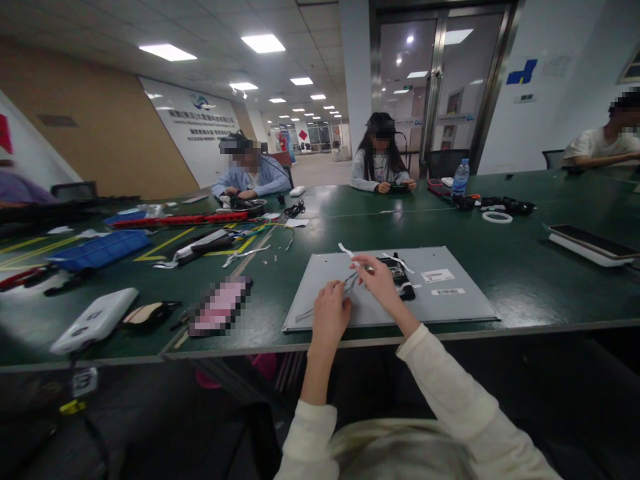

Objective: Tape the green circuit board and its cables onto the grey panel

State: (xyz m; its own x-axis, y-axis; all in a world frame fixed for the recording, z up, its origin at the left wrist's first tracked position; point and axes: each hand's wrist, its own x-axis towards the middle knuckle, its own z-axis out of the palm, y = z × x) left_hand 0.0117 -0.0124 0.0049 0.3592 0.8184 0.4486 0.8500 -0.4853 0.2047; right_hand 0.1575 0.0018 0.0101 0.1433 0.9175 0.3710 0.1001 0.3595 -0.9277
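Observation:
A flat grey panel [450, 300] lies on the green table [525, 273] in front of me. Thin grey wires [350, 281] run across its left half toward a black part [400, 273] near its middle. My left hand [329, 315] is closed in a pinch on the wires just above the panel. My right hand [381, 280] is also closed, pinching the same wires a little farther back, beside a white strip [346, 251] that sticks up at the panel's far edge. White labels [437, 275] sit on the panel's right half.
A white device [95, 321], a dark pouch [147, 313] and a blurred pink item [220, 307] lie at the left. Blue trays [100, 250], red tools and cables sit farther left. A water bottle [461, 177], tape ring [497, 217] and a tablet [593, 243] stand at the right. Three other people sit across the table.

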